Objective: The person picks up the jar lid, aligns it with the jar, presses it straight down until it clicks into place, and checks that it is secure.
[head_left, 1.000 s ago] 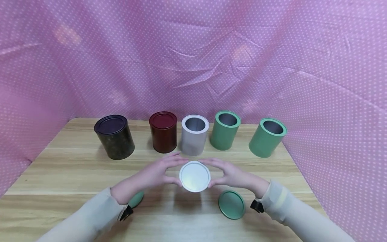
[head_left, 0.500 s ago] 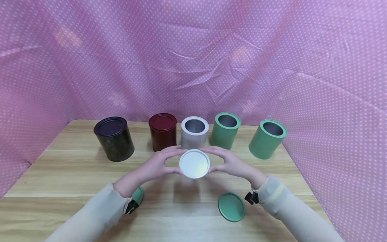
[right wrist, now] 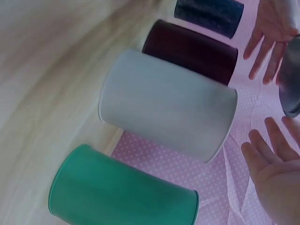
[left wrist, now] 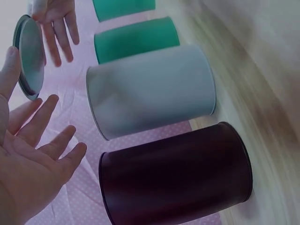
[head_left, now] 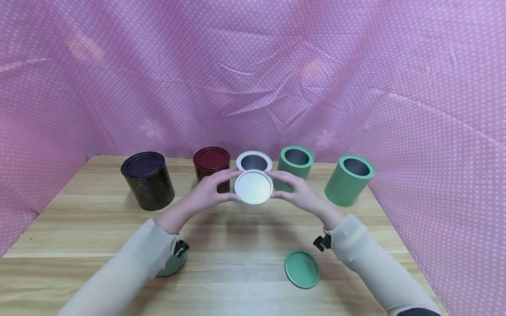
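Note:
Both hands hold a round white lid [head_left: 254, 187] between them, raised above the table. My left hand [head_left: 203, 193] pinches its left edge with thumb and fingers, and my right hand [head_left: 302, 193] grips the right edge. Just beyond the lid stands the open white can [left wrist: 150, 91], its lower part covered by the lid in the head view. The left wrist view shows the lid [left wrist: 33, 58] near the level of the can's mouth, still apart from it.
To the left stand a dark red can [head_left: 211, 159] and a black can [head_left: 152, 186], both lidded. Two open green cans, one nearer [head_left: 296, 151] and one farther right [head_left: 345, 186], flank the white one. Green lids lie at front right [head_left: 302, 269] and under the left sleeve [head_left: 174, 265].
Both hands have moved forward with the white lid, from in front of the white can to overlapping its front in the head view. The cans have stayed in place.

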